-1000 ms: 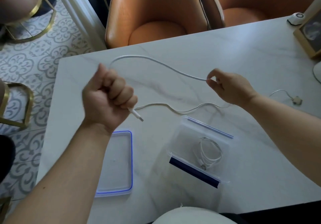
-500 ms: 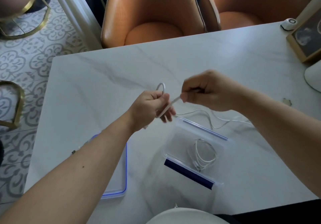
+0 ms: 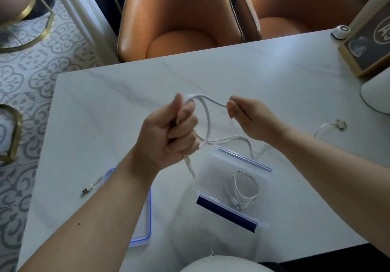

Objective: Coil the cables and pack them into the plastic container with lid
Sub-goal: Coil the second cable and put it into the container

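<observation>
My left hand (image 3: 171,133) is closed in a fist around a white cable (image 3: 207,119), gripping one loop of it above the white table (image 3: 274,75). My right hand (image 3: 250,117) pinches the same cable just right of the loop. The cable's plug end hangs below my left fist, and its tail trails right to a connector (image 3: 340,124) on the table. A clear plastic container (image 3: 236,185) with blue clips sits open below my hands and holds a coiled white cable (image 3: 242,191). Its blue-rimmed lid (image 3: 145,214) lies to the left, partly under my left forearm.
Another cable's USB plug (image 3: 87,189) lies by the table's left edge. Two orange chairs (image 3: 179,18) stand behind the table. A framed picture (image 3: 371,46), a small round white device (image 3: 340,32) and a white rounded base (image 3: 377,92) occupy the far right.
My hands came together from wide apart and the long slack of the cable has been drawn into a loop held in my left fist. My right hand has slid a little right along the cable.
</observation>
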